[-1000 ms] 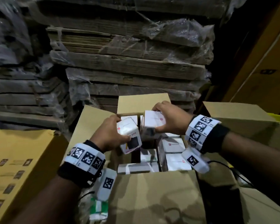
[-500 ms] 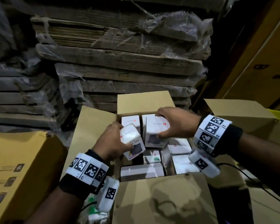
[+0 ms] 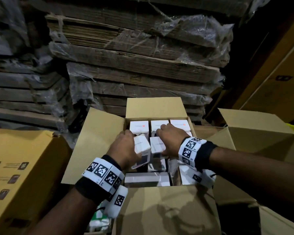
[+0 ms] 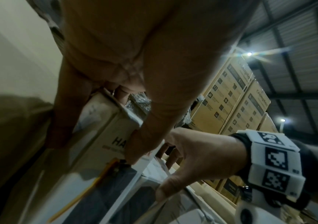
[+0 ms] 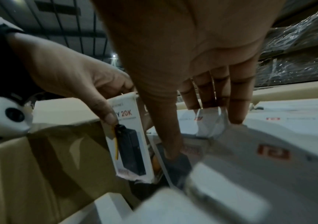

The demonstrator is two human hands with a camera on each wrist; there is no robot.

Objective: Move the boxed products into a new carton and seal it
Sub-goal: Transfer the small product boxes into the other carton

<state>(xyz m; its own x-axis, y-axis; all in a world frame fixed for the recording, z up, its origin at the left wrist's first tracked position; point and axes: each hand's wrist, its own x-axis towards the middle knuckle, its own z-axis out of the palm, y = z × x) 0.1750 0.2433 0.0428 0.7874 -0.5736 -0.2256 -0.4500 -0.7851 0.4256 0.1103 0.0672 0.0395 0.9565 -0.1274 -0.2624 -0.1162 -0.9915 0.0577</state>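
An open brown carton (image 3: 98,143) holds rows of white product boxes (image 3: 139,127). My left hand (image 3: 131,144) grips one white box (image 3: 142,146), tilted, low over the carton's left side; in the right wrist view this box (image 5: 129,136) shows a dark device and "20K". My right hand (image 3: 163,141) grips a second white box (image 3: 157,147) right beside it, fingers over the top and thumb on the near face. In the left wrist view my thumb and fingers (image 4: 137,150) clamp the box (image 4: 104,130). The carton's bottom is hidden.
A closed yellow-brown carton (image 3: 24,167) stands at the left and another open carton (image 3: 255,131) at the right. Stacks of flattened cardboard in plastic wrap (image 3: 134,65) rise behind. The carton's near flap (image 3: 159,211) lies towards me.
Both hands have come down and closer together, carrying their boxes from above the carton into its middle row. The head view has moved in closer.
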